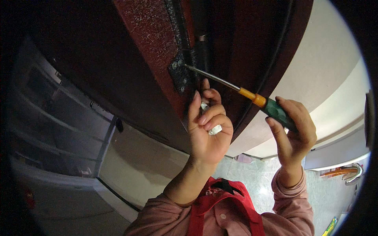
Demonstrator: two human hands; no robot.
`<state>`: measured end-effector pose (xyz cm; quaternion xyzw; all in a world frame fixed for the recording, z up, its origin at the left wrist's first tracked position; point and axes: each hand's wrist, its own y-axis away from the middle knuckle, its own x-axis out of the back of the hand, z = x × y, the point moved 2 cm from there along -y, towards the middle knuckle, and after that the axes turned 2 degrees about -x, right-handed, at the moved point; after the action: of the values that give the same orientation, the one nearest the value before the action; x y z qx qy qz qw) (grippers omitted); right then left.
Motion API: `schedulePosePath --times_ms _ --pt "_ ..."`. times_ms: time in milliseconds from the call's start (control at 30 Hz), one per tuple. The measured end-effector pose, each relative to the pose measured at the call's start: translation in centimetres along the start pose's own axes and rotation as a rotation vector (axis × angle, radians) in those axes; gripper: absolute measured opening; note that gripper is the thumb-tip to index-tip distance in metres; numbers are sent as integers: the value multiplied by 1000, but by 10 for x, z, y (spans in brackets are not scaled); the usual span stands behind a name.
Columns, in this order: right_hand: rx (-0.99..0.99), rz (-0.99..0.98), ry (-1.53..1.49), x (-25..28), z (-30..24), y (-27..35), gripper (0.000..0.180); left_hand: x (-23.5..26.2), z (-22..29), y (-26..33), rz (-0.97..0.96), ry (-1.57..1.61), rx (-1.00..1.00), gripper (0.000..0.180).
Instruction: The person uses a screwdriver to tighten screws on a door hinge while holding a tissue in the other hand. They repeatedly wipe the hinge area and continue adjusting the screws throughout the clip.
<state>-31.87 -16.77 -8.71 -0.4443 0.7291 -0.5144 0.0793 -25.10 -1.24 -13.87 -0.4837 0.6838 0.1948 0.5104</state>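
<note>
My right hand point(296, 126) is closed around the green and orange handle of a screwdriver point(222, 80). The metal shaft slants up to the left, its tip at a screw head on a black metal hinge plate point(181, 76); whether the tip touches cannot be made out. Several screw heads show on that plate, which lies on the edge of a dark reddish-brown door point(153, 47). Just below the plate, my left hand point(210, 126) is raised with curled fingers, pressing a crumpled white piece of tissue or paper point(215, 129) into the palm.
A dark vertical rod point(202, 55) runs beside the plate, next to the dark frame point(252, 47). Pale wall point(330, 59) curves along the right. Grey tiled floor point(256, 173) lies below, with a slipper-like pink item point(243, 158) near the wall. Glass panels point(67, 118) stand at left.
</note>
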Motion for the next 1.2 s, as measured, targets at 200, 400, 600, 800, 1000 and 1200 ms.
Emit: schedulePosePath --times_ms 200,400,600,800,1000,1200 --pt "-78 -65 -67 9 0 -10 33 3 1 2 -15 -1 24 32" --pt "-57 -62 -80 17 -6 -16 33 2 -7 -3 -57 19 46 34" --pt "39 -115 10 32 -1 -27 34 6 -9 -3 -65 11 68 35" --pt "52 -212 -20 41 4 -31 36 7 -18 -10 -68 108 67 26" --pt "13 -380 -54 43 1 -41 40 10 -15 -11 -134 54 56 13" --pt "262 -450 75 48 7 -56 44 22 -16 -21 -124 35 44 15"
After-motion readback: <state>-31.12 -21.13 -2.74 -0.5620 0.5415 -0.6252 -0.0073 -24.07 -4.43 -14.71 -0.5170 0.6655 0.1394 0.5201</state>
